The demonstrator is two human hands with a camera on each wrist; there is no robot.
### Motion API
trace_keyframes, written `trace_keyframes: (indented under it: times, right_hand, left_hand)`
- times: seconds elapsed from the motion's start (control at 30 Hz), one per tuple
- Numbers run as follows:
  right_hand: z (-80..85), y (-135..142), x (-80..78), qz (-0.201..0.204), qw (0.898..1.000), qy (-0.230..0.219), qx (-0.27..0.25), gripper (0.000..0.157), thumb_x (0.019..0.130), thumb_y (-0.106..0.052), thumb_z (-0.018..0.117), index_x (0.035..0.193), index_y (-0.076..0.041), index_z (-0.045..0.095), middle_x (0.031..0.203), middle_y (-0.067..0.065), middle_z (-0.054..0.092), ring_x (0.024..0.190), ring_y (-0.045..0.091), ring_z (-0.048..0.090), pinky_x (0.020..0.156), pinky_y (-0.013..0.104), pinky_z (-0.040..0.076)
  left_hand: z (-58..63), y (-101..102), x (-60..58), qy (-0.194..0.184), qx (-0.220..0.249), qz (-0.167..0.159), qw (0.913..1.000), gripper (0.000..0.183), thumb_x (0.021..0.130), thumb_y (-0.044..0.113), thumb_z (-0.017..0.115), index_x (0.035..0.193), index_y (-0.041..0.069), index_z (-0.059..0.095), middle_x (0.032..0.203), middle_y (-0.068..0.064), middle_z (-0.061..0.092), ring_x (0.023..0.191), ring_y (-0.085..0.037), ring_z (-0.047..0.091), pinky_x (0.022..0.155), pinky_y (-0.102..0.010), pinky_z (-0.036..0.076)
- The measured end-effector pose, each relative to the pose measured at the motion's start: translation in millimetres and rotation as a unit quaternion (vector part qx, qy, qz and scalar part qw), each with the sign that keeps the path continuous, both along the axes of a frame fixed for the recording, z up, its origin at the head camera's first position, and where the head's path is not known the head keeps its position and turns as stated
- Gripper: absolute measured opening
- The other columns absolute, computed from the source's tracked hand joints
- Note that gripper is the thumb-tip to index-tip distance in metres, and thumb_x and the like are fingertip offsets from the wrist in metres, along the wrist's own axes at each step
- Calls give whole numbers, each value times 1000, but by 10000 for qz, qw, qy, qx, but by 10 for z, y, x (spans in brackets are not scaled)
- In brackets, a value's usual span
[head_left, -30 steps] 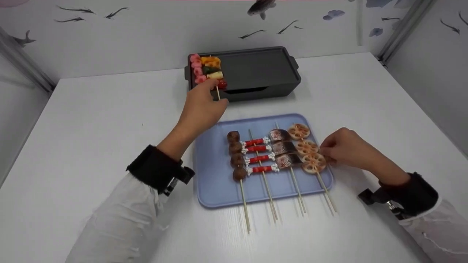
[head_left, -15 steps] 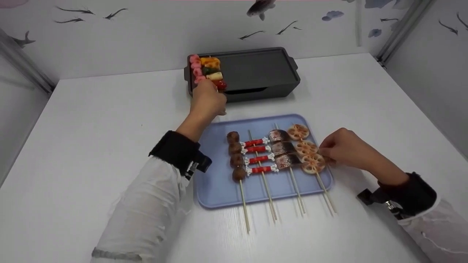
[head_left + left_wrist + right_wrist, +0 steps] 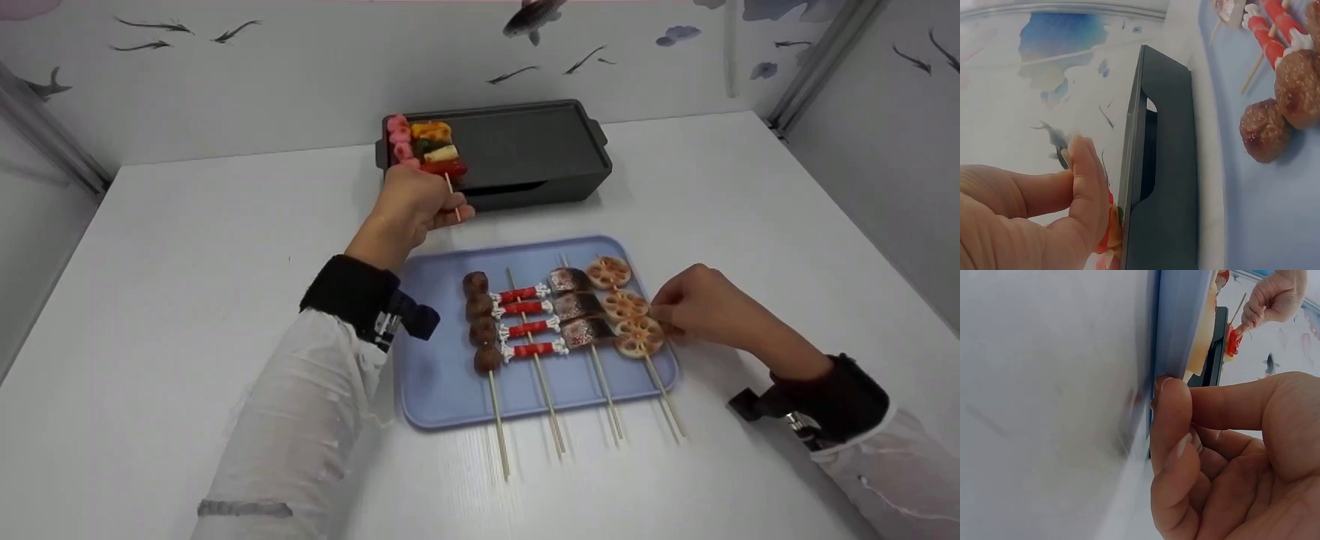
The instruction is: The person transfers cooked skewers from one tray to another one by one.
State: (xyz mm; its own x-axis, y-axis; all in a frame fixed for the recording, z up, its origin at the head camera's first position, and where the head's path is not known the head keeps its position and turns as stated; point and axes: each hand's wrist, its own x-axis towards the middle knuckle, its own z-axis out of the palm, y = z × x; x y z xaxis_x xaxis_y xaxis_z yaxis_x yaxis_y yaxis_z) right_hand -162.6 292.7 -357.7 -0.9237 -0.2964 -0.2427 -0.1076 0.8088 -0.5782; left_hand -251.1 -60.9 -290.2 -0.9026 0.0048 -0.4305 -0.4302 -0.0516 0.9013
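Observation:
My left hand (image 3: 416,196) is at the near left edge of the black grill (image 3: 525,146), with thumb and fingertips drawn together. Beside it lie a skewer of pink pieces (image 3: 401,141) and a vegetable skewer (image 3: 441,154) with yellow, green, white and red pieces. The vegetable skewer's stick crosses my fingers; exactly which stick they pinch is partly hidden. My right hand (image 3: 697,307) pinches the right rim of the blue tray (image 3: 1179,326) between thumb and fingers. Next to it on the tray lies a lotus root skewer (image 3: 626,307).
Also on the tray are a meatball skewer (image 3: 481,322), a skewer of red pieces with white ends (image 3: 531,330) and one of dark-skinned chunks (image 3: 581,307). Their sticks overhang the near rim. A wall (image 3: 300,82) stands behind the grill.
My left hand, spread around the vegetable skewer's stick at first, has drawn its fingers together and turned beside the grill's near edge. The right hand stays on the tray.

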Motion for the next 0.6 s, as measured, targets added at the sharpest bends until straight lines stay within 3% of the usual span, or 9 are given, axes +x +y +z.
trace_keyframes:
  times: [0.17,0.23,0.37,0.6]
  right_hand:
    - [-1,0,2,52,9999,80,49,20,97,-11,65,87,-1,78,60,1,63,56,15,55,53,27,42]
    - [-4,2,5,78,9999,111,46,20,97,-11,65,87,-1,78,59,1,63,55,15,54,53,27,41]
    - [-6,6,8,100,9999,138,29,19,97,-10,65,87,0,78,59,1,63,55,15,54,52,27,40]
    - [-8,12,2,141,9998,138,-91,19,96,-9,64,87,-1,79,63,2,66,56,15,56,54,27,42]
  left_hand:
    - [-5,-1,-6,-61,326,200,9993,44,96,-11,60,139,-7,53,109,-17,62,72,-21,69,74,-28,60]
    - [-2,2,6,-17,423,223,9989,34,96,-10,61,130,-10,60,103,-17,64,72,-22,69,75,-29,60]
    - [19,-8,49,170,524,194,9983,29,96,-7,63,125,-12,63,101,-18,66,73,-21,71,77,-29,60]
    - [30,-112,191,675,559,116,9961,39,96,-7,64,134,-10,56,112,-21,64,76,-21,72,78,-28,60]
